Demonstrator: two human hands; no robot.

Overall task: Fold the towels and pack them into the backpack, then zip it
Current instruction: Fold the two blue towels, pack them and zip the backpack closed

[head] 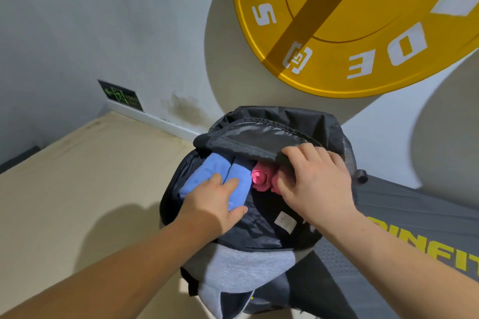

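A dark backpack (259, 230) with a grey front panel stands unzipped in the middle of the view. Inside it lie a folded blue towel (207, 171) on the left and a rolled pink towel (260, 179) on the right. My left hand (215, 204) lies on the blue towel with straight fingers, pressing it down. My right hand (313, 181) curls its fingers around the edge of the backpack's top flap (248, 137), above the pink towel. Its fingertips are partly hidden inside the bag.
A large yellow weight plate (350, 33) hangs overhead at the upper right, near the grey wall. A grey bench pad (414, 217) with yellow lettering lies to the right of the bag. A tan floor (77, 189) spreads to the left, with an exit sign (120, 95) low on the wall.
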